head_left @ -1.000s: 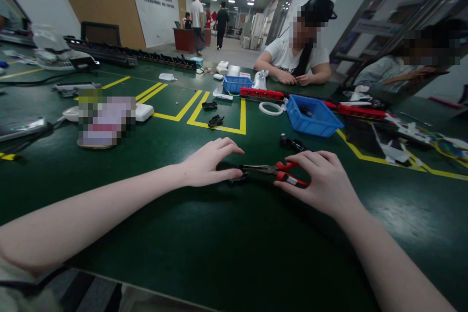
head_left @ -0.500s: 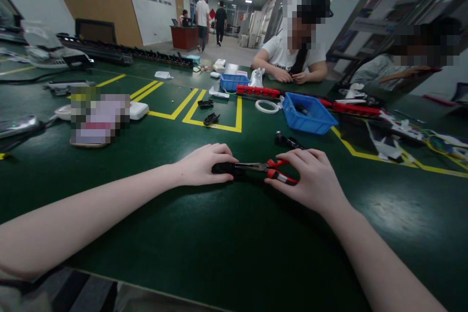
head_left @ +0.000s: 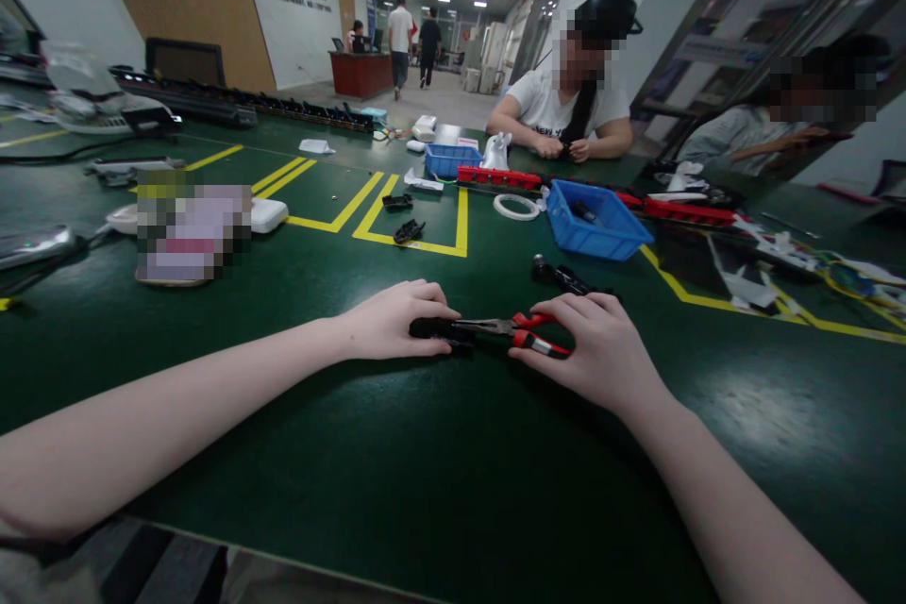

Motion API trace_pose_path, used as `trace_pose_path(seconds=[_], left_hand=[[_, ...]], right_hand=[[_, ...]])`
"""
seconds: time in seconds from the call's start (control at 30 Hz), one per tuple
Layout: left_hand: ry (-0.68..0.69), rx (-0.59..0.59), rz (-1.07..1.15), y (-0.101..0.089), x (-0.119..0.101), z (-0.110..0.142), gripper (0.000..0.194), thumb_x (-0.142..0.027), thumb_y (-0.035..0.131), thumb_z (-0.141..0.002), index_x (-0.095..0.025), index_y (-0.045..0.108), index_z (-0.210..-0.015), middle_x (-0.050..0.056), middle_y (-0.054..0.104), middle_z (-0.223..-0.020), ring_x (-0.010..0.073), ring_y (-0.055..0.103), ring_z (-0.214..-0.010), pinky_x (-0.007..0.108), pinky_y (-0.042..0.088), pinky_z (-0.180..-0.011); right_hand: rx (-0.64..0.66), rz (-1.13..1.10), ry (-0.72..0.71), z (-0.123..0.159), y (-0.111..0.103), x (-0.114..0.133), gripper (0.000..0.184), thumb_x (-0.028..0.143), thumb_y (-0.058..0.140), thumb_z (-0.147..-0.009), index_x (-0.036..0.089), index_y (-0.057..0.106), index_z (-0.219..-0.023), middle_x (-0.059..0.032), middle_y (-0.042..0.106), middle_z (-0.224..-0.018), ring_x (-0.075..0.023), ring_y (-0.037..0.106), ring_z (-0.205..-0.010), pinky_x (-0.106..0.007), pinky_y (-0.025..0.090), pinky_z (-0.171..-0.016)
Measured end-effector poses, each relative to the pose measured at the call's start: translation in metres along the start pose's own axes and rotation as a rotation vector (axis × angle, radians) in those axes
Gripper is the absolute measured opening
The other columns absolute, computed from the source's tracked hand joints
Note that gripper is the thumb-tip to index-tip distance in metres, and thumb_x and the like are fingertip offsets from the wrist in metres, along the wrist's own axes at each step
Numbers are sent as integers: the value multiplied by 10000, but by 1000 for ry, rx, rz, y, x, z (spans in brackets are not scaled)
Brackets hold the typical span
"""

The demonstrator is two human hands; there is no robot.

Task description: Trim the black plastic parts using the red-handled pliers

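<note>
My left hand (head_left: pixel 393 321) rests on the green table (head_left: pixel 396 472), its fingers curled over a small black part (head_left: pixel 430 328) and pressing it down. My right hand (head_left: pixel 601 349) grips the red handles of a pair of pliers (head_left: pixel 520 332). The metal jaws of the pliers point left and meet the black part beside my left fingertips. Another black piece (head_left: pixel 562 277) lies on the table just beyond my right hand.
A blue bin (head_left: pixel 593 223) and a white tape ring (head_left: pixel 516 207) sit behind the pliers, with two black parts (head_left: pixel 409 230) inside the yellow floor-tape lines. A red strip (head_left: pixel 502 176) and a smaller blue bin (head_left: pixel 444 160) lie further back. Two people sit across the table.
My left hand's fingers have closed down over the black part. The pliers and my right hand have shifted slightly left toward it.
</note>
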State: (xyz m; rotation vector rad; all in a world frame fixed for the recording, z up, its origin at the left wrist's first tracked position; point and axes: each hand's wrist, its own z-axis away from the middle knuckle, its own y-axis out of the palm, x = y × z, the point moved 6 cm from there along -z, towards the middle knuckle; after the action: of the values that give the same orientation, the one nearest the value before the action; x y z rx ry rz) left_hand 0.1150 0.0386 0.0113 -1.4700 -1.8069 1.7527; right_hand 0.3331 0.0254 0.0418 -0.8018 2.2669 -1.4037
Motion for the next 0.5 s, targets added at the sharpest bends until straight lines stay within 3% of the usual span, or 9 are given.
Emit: trace_pose_path(seconds=[0.23, 0.5], left_hand=[[-17, -8, 25, -3, -2, -1, 322, -361, 684, -859, -203, 636, -1135, 43, 614, -992, 205, 583, -925, 327, 450, -773], [-15, -15, 26, -4, -3, -1, 318, -358, 693, -852, -205, 592, -1112, 41, 639, -1032, 210, 594, -955, 327, 450, -794]], right_hand=[[19, -13, -16, 0, 2, -1, 442, 587, 661, -800, 180, 629, -969, -65, 712, -937, -227, 648, -830, -414, 404, -851], [50, -38, -3, 0, 2, -6, 428, 583, 683, -784, 196, 627, -959, -49, 712, -944, -224, 645, -833, -419, 393, -862]])
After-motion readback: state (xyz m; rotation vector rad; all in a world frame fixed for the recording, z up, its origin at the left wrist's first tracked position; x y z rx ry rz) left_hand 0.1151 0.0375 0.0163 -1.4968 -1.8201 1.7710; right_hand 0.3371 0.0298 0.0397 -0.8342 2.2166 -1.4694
